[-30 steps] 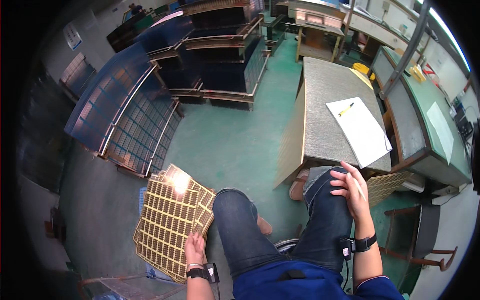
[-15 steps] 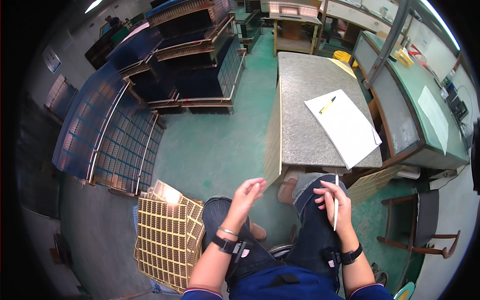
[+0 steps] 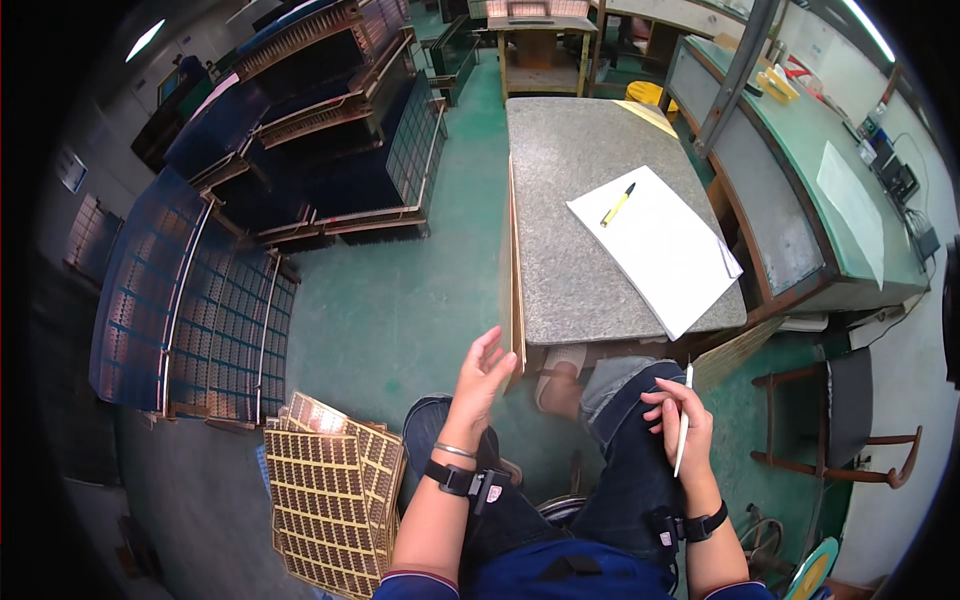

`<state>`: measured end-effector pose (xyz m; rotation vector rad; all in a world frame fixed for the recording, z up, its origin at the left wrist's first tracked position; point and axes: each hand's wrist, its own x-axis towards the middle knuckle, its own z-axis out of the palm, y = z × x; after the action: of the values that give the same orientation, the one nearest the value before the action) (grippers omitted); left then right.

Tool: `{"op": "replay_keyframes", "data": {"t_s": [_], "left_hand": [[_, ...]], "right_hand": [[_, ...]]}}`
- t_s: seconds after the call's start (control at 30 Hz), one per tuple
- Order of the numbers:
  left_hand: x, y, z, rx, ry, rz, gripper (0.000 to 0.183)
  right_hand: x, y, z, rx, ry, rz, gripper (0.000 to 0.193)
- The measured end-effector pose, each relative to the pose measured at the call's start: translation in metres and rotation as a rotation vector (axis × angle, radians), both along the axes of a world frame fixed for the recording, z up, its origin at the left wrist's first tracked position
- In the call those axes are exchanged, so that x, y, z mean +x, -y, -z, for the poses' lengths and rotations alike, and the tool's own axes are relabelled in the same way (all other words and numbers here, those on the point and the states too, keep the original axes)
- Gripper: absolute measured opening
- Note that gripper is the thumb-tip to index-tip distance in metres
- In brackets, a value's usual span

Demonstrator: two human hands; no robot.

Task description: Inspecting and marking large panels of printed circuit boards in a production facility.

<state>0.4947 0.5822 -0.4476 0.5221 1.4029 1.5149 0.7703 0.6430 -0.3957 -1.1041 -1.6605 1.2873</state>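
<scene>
My right hand (image 3: 678, 422) rests on my right knee, fingers (image 3: 662, 412) clamped on a slim white pen (image 3: 683, 420) that stands nearly upright, its tip poking up above my knuckles and its lower end hanging below my palm. My left hand (image 3: 482, 378) is up in the air over my left knee, fingers (image 3: 490, 345) apart and empty, just beside the thin board (image 3: 515, 275) leaning on edge against the near side of the grey tabletop (image 3: 570, 200); whether they touch it, I cannot tell. On that tabletop lies a white sheet (image 3: 665, 250) with a yellow pen (image 3: 617, 204) on it, well apart from both hands. Down on the green floor (image 3: 420, 300) by my left leg sits a stack of gold gridded panels (image 3: 325, 490).
</scene>
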Motion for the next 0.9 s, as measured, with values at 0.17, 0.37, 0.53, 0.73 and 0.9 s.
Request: {"op": "replay_keyframes", "data": {"t_s": [0.17,0.37,0.53,0.73,0.9], "left_hand": [[-0.03,0.017,-0.019,-0.001,-0.146,-0.025,0.054],[-0.077,0.031,-0.038,-0.131,-0.214,-0.149,0.048],[-0.132,0.03,0.012,-0.279,-0.748,-0.183,0.038],[-0.161,0.052,0.027,-0.308,-0.845,-0.199,0.023],[-0.154,0.086,0.007,-0.188,-0.663,-0.284,0.024]], "right_hand": [[-0.001,0.0,-0.001,0.003,0.03,0.014,0.023],[0.0,-0.002,0.002,0.03,0.067,0.041,0.022],[0.001,-0.002,0.002,0.021,0.075,0.059,0.022],[-0.007,0.001,0.0,0.04,0.09,0.045,0.022],[-0.013,0.004,-0.002,0.087,0.1,0.023,0.021]]}}
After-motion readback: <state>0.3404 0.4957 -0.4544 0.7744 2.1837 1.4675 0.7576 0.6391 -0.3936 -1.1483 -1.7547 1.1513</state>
